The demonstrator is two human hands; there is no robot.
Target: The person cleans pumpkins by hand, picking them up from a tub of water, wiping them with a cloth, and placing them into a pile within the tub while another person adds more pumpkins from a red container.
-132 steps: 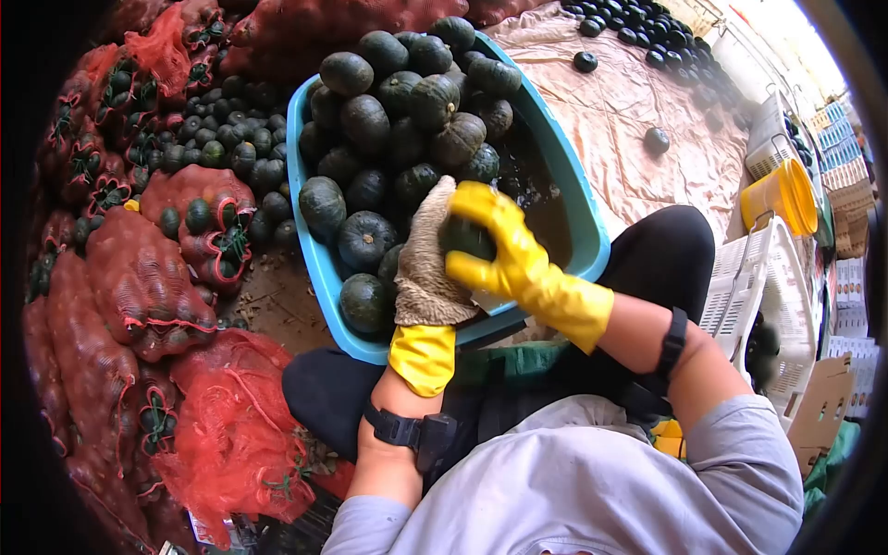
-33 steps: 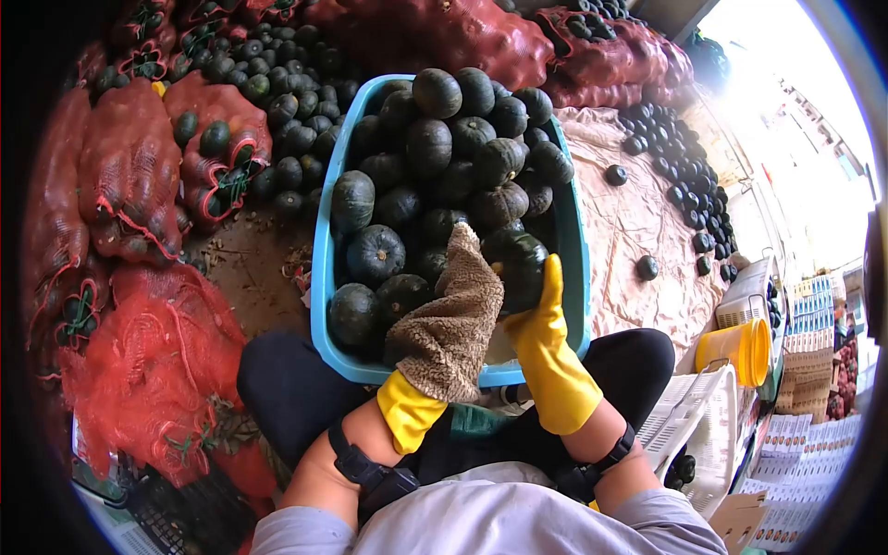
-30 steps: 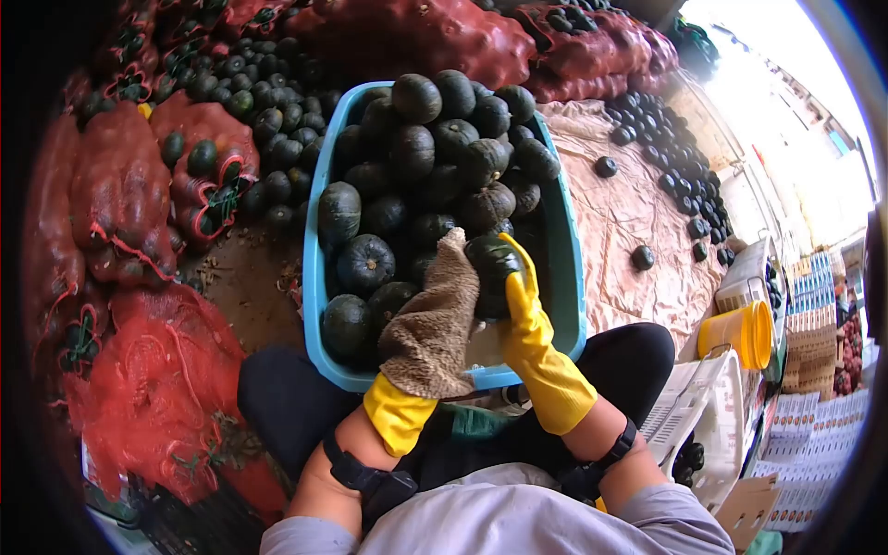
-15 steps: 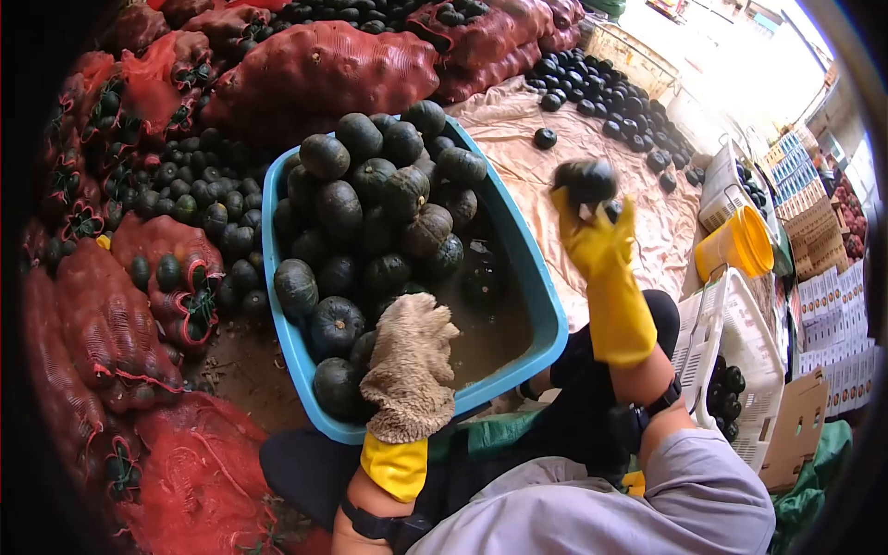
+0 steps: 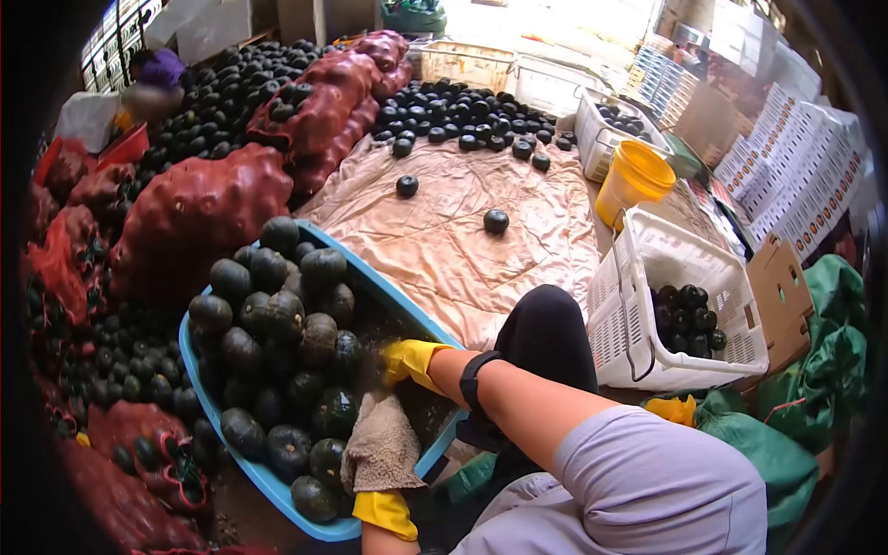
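A blue tub (image 5: 218, 427) stands in front of me, heaped with dark green kabocha squashes (image 5: 282, 314) above murky water. My left hand (image 5: 381, 446) wears a beige fluffy mitt over a yellow rubber glove. It is at the tub's near side, beside the squashes, with its fingers hidden in the mitt. My right hand (image 5: 407, 361), in a yellow rubber glove, reaches down into the tub just beyond the mitt. Its fingertips are blurred, and I cannot make out whether they hold anything. A single squash (image 5: 496, 221) lies on the pinkish cloth (image 5: 444, 250) beyond the tub.
Many squashes (image 5: 462, 116) lie at the cloth's far end. Red mesh sacks (image 5: 199, 213) line the left. To the right are a white crate (image 5: 638, 370) with small squashes, a yellow bucket (image 5: 638, 180) and green sacking (image 5: 823, 342). Another person (image 5: 157, 88) is at the back left.
My right hand has let go of the squash it held up and moved down into the tub. One more squash now lies on the cloth. The view has turned right and up.
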